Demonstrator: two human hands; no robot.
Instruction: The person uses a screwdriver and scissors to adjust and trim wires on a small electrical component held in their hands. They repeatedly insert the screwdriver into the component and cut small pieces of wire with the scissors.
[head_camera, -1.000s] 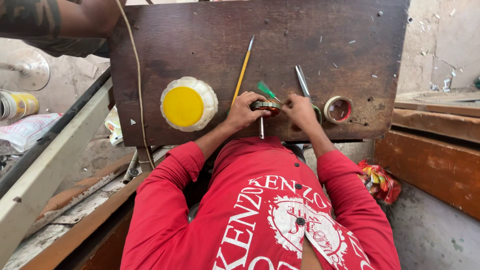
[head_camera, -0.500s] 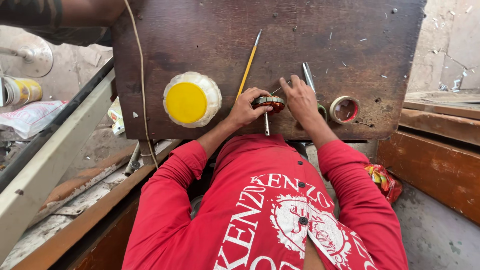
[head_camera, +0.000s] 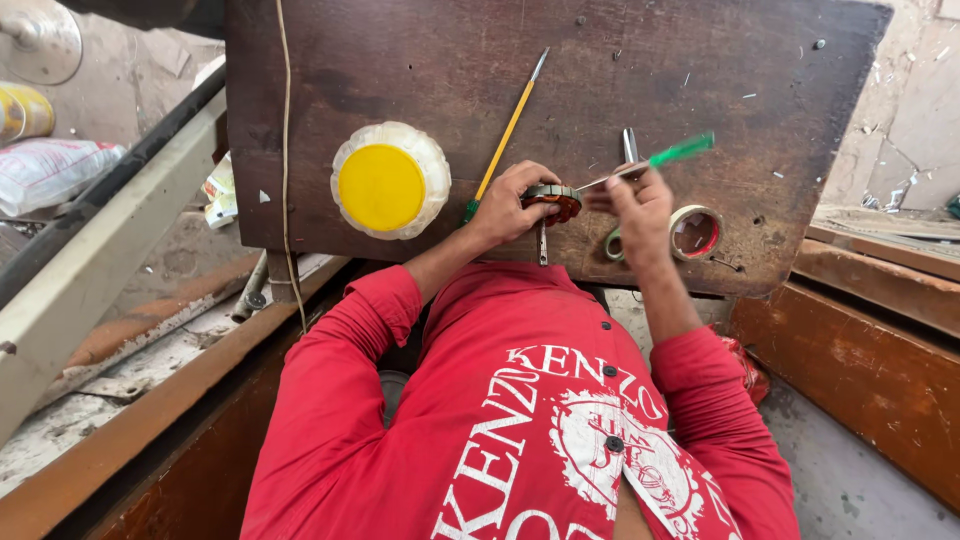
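My left hand (head_camera: 508, 203) grips a small round motor coil (head_camera: 554, 199) with copper windings and a metal ring, held just above the near edge of a dark wooden board (head_camera: 600, 60). A short metal shaft hangs below the coil. My right hand (head_camera: 640, 212) holds a green-handled screwdriver (head_camera: 668, 156), whose metal tip points left at the coil's right side. Both red sleeves reach up from the bottom of the view.
On the board lie a yellow-lidded plastic jar (head_camera: 390, 181), a yellow-handled screwdriver (head_camera: 509, 128), scissors (head_camera: 629, 148) behind my right hand and a tape roll (head_camera: 695, 233). A cable (head_camera: 283, 150) hangs over the left edge. Wooden planks (head_camera: 880, 330) stand at right.
My right hand has come off the coil and raised the green screwdriver, now angled out to the right. My left hand keeps its hold on the coil.
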